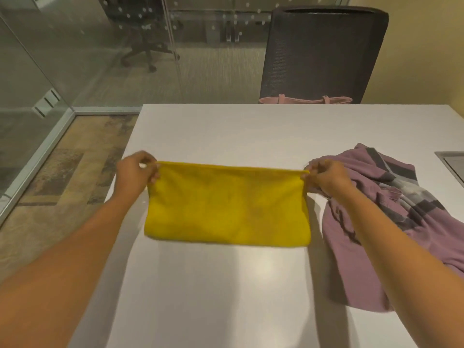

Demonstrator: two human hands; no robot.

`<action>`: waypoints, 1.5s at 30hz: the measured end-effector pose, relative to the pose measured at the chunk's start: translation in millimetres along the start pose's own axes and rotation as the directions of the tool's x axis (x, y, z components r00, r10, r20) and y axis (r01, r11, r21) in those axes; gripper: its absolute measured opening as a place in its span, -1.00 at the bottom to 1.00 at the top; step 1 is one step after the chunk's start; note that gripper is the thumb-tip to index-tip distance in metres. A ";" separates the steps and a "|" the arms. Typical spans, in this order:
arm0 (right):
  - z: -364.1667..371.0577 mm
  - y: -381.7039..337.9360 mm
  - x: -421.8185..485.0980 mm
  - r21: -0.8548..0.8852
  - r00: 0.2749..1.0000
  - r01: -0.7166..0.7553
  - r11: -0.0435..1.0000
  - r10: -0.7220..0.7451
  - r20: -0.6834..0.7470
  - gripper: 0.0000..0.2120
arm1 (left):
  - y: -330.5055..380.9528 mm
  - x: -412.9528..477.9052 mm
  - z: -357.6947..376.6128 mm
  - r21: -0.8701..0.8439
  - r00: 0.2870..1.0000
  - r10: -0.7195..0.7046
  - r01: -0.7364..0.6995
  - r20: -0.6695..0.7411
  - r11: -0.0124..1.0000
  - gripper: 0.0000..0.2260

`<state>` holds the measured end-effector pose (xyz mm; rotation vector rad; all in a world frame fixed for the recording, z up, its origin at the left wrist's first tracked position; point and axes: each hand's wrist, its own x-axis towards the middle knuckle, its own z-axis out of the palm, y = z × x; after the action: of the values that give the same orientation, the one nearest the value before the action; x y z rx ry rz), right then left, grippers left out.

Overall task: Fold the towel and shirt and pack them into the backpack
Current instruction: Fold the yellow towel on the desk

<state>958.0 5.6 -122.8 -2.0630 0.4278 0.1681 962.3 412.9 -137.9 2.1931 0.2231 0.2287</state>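
My left hand (136, 172) and right hand (326, 177) pinched the far corners of the yellow towel (226, 207), stretched over the white table (226, 131); the crumpled purple shirt (391, 212) lay right.

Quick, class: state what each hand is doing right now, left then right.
Left hand: closed, pinching the yellow towel's far left corner.
Right hand: closed, pinching the towel's far right corner.

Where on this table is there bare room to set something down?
Bare table lies beyond the yellow towel, up to the pink bag, and on the towel's near side. The right side is crowded by the purple shirt.
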 end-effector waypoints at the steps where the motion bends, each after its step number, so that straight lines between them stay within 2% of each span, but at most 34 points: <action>1: -3.9 -10.8 -2.7 0.072 0.994 0.061 0.996 -0.054 -0.091 -0.89 | 7.8 4.8 -8.2 -0.033 0.998 0.033 -0.035 -0.059 0.999 -0.87; 3: -9.6 -29.4 -7.0 0.085 0.955 0.191 0.978 -0.166 -0.244 -0.83 | 22.2 11.1 -22.3 -0.085 0.991 0.071 -0.081 -0.113 0.993 -0.88; 5: -9.5 -39.5 -10.5 0.034 0.937 0.235 0.971 -0.217 -0.275 -0.82 | 28.2 12.2 -30.5 -0.101 0.993 0.072 -0.082 -0.096 0.992 -0.86; 7: -9.1 -43.2 -12.4 0.054 0.927 0.241 0.969 -0.214 -0.307 -0.83 | 30.2 9.2 -34.8 -0.083 0.990 0.075 -0.085 -0.116 0.993 -0.95; 10: -8.2 -48.2 -14.7 0.069 0.921 0.232 0.970 -0.196 -0.337 -0.85 | 29.2 7.7 -35.4 -0.086 0.983 0.064 -0.080 -0.174 0.993 -0.91; 16: -8.7 -68.9 -13.4 0.062 0.903 0.184 0.981 -0.144 -0.405 -0.84 | 50.6 9.3 -32.1 -0.144 0.994 -0.029 0.014 -0.104 0.989 -0.87; 19: -10.6 -76.0 -16.5 0.141 0.877 0.237 0.961 -0.149 -0.457 -0.90 | 63.1 9.7 -39.5 -0.213 0.985 -0.032 -0.005 -0.169 0.977 -0.96; 22: -10.2 -68.6 -29.5 0.252 0.843 0.335 0.908 -0.169 -0.511 -0.90 | 76.1 -5.0 -45.3 -0.292 0.970 0.036 -0.108 -0.240 0.950 -0.79; 25: -1.4 -28.7 -44.2 0.303 0.868 0.357 0.884 -0.194 -0.456 -0.90 | 55.6 -36.0 -41.3 -0.306 0.984 0.074 -0.121 -0.161 0.944 -0.73; 28: 15.9 30.3 -64.3 0.136 0.913 0.275 0.952 -0.214 -0.347 -0.91 | 1.0 -74.5 -29.6 -0.192 0.998 0.067 -0.068 -0.012 0.979 -0.71; 31: 35.9 86.8 -85.6 -0.023 0.967 0.094 0.995 -0.097 -0.236 -0.83 | -44.6 -114.5 -17.7 0.032 0.985 0.049 -0.055 0.163 0.998 -0.69; 34: 45.5 119.8 -95.2 -0.017 0.986 0.012 1.000 -0.015 -0.168 -0.67 | -67.3 -141.7 -11.3 0.209 0.962 0.001 -0.060 0.274 0.976 -0.81; 37: 48.6 119.0 -94.8 0.040 0.982 -0.007 0.999 0.014 -0.190 -0.75 | -80.1 -151.4 -6.5 0.330 0.951 0.019 -0.126 0.309 0.936 -0.76; 39: 49.2 109.7 -94.9 0.124 0.974 -0.028 0.992 0.055 -0.221 -0.81 | -79.1 -155.1 -5.6 0.373 0.951 0.076 -0.191 0.300 0.908 -0.86; 41: 50.0 104.1 -93.5 0.181 0.973 -0.065 0.981 0.103 -0.209 -0.80 | -76.0 -155.6 -1.1 0.411 0.962 0.114 -0.210 0.246 0.887 -0.73; 43: 52.2 106.3 -90.1 0.204 0.976 -0.117 0.972 0.150 -0.157 -0.87 | -64.6 -153.6 7.6 0.383 0.992 0.057 -0.096 0.112 0.919 -0.74; 45: 54.8 109.1 -85.0 0.196 0.972 -0.160 0.967 0.189 -0.140 -0.73 | -47.2 -153.8 21.0 0.308 1.000 0.028 -0.030 0.012 0.951 -0.79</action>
<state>842.1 22.8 -214.3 -1.8623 0.6992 0.0675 815.1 387.0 -201.1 2.5091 0.2356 0.2135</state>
